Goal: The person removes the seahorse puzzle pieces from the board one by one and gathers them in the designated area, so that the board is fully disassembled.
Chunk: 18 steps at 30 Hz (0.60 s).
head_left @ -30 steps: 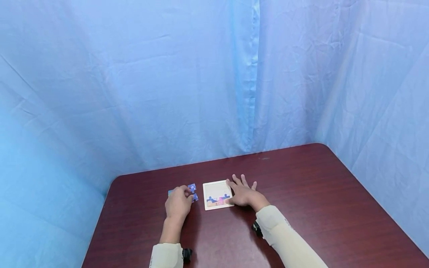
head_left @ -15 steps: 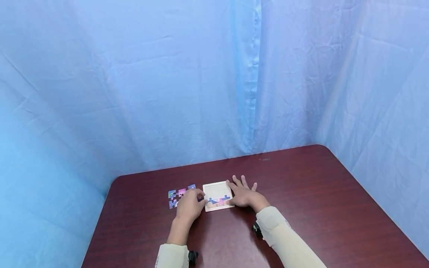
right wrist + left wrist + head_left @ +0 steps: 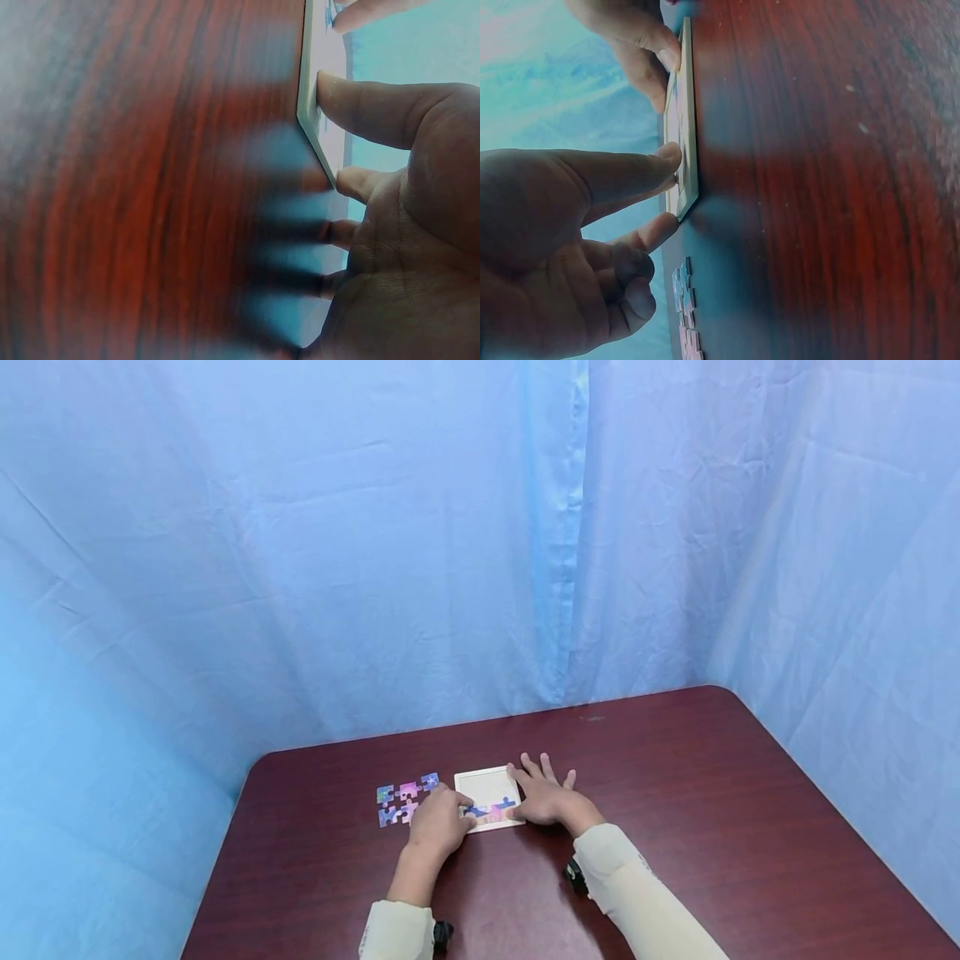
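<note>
A pale square puzzle tray [image 3: 483,783] lies on the table, with blue and pink jigsaw pieces [image 3: 497,811] fitted along its near side. My left hand [image 3: 438,821] is at the tray's left edge, thumb and index finger bent together over a puzzle piece that they mostly hide. In the left wrist view the thumb [image 3: 622,176] reaches over the rim while the outer fingers curl in. Spread wide, my right hand [image 3: 547,799] rests on the tray's right side. The right wrist view has its thumb [image 3: 364,105] on the tray and the index finger at a corner.
Left of the tray lie several loose jigsaw pieces [image 3: 407,791], partly behind the left hand; one bears a star [image 3: 431,781]. The dark red table [image 3: 652,752] has rounded far corners. Blue curtains [image 3: 420,568] surround it.
My left hand has moved right from the loose pieces to the tray's left edge, carrying a blue puzzle piece. My right hand stays on the tray.
</note>
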Tool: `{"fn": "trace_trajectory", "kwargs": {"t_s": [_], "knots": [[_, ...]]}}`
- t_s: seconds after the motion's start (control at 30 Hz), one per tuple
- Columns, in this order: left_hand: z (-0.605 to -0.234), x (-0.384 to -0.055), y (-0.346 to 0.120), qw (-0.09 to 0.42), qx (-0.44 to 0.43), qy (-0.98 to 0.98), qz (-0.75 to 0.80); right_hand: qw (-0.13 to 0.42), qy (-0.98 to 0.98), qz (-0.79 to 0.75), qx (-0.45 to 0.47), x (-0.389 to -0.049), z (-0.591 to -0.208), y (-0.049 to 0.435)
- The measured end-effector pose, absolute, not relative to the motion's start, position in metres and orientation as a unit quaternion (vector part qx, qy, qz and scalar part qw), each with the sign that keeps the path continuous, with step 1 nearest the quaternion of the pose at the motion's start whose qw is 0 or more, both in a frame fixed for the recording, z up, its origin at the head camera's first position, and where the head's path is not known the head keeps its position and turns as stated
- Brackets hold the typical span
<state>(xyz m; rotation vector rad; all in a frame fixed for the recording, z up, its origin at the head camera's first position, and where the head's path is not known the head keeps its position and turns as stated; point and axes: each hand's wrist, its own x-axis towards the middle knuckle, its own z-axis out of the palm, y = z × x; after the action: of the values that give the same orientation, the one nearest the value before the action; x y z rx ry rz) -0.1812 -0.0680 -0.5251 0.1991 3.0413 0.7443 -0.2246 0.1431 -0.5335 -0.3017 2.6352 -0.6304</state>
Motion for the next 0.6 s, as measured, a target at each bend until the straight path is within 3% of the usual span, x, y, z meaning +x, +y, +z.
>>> {"fn": "trace_trajectory", "kwargs": {"t_s": [0.6], "knots": [[-0.527, -0.183, -0.061, -0.025, 0.042, 0.973, 0.225, 0.203, 0.946, -0.237, -0.087, -0.233, -0.554, 0.138]]}}
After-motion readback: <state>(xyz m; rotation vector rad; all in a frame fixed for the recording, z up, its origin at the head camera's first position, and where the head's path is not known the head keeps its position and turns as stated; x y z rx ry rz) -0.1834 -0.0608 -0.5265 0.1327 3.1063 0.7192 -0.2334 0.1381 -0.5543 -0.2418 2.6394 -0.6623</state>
